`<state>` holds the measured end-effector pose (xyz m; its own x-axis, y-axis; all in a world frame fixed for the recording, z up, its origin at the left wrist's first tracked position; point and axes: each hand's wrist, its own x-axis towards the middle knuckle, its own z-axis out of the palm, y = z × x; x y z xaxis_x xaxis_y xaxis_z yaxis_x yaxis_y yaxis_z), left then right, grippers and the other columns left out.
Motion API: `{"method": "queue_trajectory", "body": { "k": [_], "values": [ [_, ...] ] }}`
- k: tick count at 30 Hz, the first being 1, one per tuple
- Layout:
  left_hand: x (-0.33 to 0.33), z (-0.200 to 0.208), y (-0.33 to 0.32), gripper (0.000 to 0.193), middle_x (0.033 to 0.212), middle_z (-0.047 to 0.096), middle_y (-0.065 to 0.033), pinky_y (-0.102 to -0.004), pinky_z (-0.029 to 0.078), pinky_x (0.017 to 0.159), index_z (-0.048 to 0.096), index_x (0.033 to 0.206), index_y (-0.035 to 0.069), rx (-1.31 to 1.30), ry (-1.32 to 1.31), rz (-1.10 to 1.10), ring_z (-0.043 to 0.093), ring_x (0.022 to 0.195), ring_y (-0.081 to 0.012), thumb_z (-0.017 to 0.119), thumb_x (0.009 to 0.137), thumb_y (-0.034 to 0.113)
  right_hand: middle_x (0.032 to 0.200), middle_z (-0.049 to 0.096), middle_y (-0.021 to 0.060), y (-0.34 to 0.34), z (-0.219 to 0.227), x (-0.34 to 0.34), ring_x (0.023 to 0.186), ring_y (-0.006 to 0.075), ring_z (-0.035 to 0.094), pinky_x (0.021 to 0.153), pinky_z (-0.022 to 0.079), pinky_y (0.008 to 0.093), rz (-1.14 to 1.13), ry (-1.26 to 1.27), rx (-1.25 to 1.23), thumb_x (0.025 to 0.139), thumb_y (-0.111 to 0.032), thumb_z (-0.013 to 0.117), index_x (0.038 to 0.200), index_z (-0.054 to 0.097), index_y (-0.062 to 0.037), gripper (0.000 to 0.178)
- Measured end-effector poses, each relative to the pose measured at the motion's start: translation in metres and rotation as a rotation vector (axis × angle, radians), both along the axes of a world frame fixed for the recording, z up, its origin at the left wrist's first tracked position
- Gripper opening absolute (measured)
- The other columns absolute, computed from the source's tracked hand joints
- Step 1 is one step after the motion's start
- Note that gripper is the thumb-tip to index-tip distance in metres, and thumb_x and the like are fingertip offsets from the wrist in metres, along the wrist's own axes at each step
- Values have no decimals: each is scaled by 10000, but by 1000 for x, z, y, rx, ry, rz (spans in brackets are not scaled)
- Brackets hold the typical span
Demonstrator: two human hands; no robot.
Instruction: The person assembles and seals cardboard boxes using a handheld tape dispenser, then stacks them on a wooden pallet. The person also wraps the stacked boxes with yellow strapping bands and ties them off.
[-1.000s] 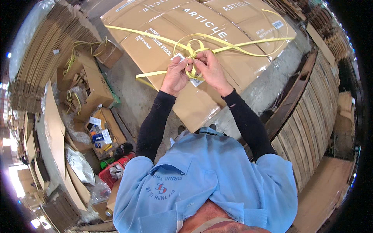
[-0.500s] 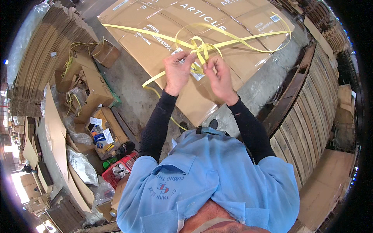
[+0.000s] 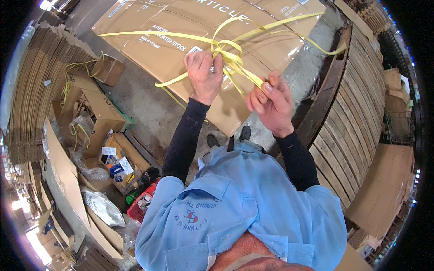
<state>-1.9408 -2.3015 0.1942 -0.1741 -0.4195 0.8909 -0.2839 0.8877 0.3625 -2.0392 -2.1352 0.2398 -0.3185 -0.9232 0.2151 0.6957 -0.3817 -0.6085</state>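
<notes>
A large brown cardboard box point(image 3: 181, 20) lies before me, with yellow strapping point(image 3: 135, 33) running across its top and gathered in a loose looped knot point(image 3: 228, 56). My right hand point(image 3: 273, 101) pinches a doubled length of the strap between thumb and fingers, to the right of the knot and nearer me. Just left of the knot, my left hand point(image 3: 204, 76) is closed on the strap, its fingers curled; the exact grip is partly hidden. One loose strap end reaches past the box's right edge, another hangs off its near left side.
Stacked flat cardboard point(image 3: 45, 90) stands at far left. Nearer are an open carton point(image 3: 97, 108), a tool box point(image 3: 131, 156) holding papers and small items, and a red basket point(image 3: 143, 198). On the right is a slatted wooden platform point(image 3: 348, 131) with a dark raised edge.
My right hand has pulled the strap toward me and to the right, away from the knot. My left hand has shifted slightly down, and the box sits higher and further left in view.
</notes>
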Motion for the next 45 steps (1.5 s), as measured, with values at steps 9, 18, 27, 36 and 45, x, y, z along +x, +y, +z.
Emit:
{"method": "queue_trajectory", "body": {
  "k": [9,18,27,36,45],
  "values": [
    [0,-11,-1,273,698,550,-24,-383,373,758,498,689,112,-54,90,-274,531,712,-245,764,689,51,779,377,9,92,-19,75,598,75,325,535,298,239,151,-182,287,796,-162,703,918,426,-96,310],
    [22,3,-3,286,940,632,-132,-444,410,896,584,889,36,-176,-158,-357,599,878,-294,737,775,248,769,350,-8,111,-15,100,570,63,304,540,279,241,112,-317,174,866,-200,661,832,438,-95,248],
    [-25,0,-55,550,856,704,-173,-382,530,726,579,1247,-22,598,-711,-477,686,790,-294,710,832,315,749,392,-31,110,-50,103,544,39,315,513,300,222,65,-251,149,929,-160,592,836,478,-102,158],
    [148,-18,-246,315,947,663,-138,-359,524,650,655,1088,-9,548,-111,-116,638,788,-220,601,876,218,738,447,-32,127,-74,121,531,35,328,482,303,212,-39,-430,211,955,-139,562,856,503,-108,119],
    [275,-53,-55,443,666,583,-24,-288,479,473,550,892,71,1315,163,-129,497,470,-117,699,869,487,708,420,-51,121,-86,127,508,36,307,459,283,217,-42,-458,167,948,-141,580,819,507,-109,153]
  ]
}}
